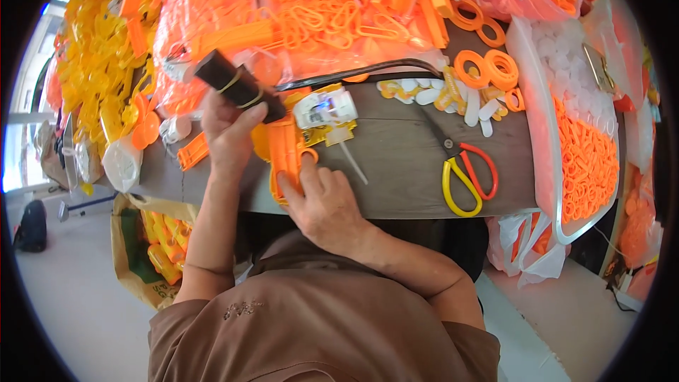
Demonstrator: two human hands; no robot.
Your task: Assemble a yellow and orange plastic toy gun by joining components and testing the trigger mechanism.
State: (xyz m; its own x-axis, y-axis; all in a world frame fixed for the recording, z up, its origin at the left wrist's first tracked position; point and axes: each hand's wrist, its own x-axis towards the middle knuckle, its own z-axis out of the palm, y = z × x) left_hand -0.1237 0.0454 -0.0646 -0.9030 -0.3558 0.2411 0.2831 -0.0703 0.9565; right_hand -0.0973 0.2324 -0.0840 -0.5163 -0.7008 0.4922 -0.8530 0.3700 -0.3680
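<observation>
My left hand is closed round a thick dark bar with yellowish bands round it, raised and tilted above the table. Below it, an orange plastic part lies near the table's front edge. The fingers of my right hand press and grip this part at its right side, beside a small orange ring. Just right of the part sits a small white bottle on yellow plastic, and a thin white stick lies below it.
Scissors with red and yellow handles lie to the right. Orange rings and white and yellow pieces are behind them. A clear bin of orange parts stands at the right edge. Bagged orange pieces fill the back; yellow pieces heap at left.
</observation>
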